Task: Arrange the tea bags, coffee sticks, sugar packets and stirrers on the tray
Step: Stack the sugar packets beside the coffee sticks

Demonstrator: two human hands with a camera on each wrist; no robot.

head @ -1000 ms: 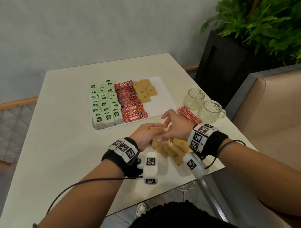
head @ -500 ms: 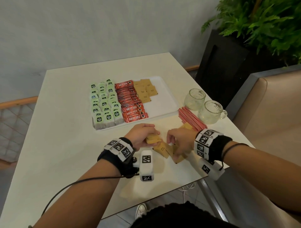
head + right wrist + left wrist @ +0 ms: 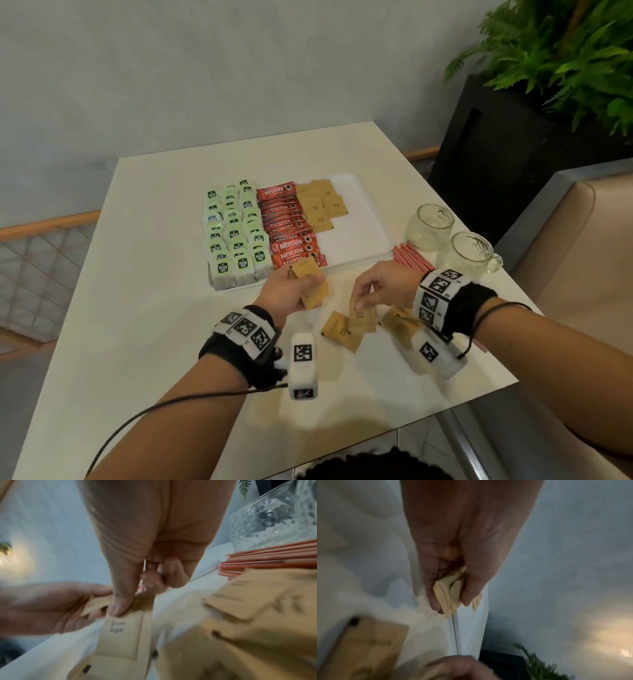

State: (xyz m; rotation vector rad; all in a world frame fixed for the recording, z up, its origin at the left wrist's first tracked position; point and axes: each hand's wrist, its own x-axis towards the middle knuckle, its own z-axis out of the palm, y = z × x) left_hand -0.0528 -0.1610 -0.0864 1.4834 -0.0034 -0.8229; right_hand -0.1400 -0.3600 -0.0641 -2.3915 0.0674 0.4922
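A white tray [image 3: 356, 240] holds rows of green tea bags [image 3: 236, 233], red coffee sticks [image 3: 291, 233] and brown sugar packets [image 3: 322, 205]. My left hand [image 3: 291, 291] [image 3: 452, 601] grips a small stack of brown sugar packets [image 3: 310, 281] [image 3: 448, 596] just in front of the tray. My right hand [image 3: 376, 291] [image 3: 126, 601] pinches one brown sugar packet [image 3: 361, 317] [image 3: 120, 635] by its top edge, lifting it off the loose packets [image 3: 340, 330] on the table. Red stirrers [image 3: 411, 257] [image 3: 265, 559] lie on the table right of the tray.
Two glass mugs [image 3: 430, 222] [image 3: 471, 255] stand beside the stirrers at the right. More loose packets [image 3: 400, 322] lie under my right wrist. A black planter [image 3: 496, 154] with a fern and a padded seat [image 3: 582, 246] flank the table's right side.
My left hand has risen with its stack of packets toward the tray's front edge. My right hand has lifted from the pile, now pinching one packet.
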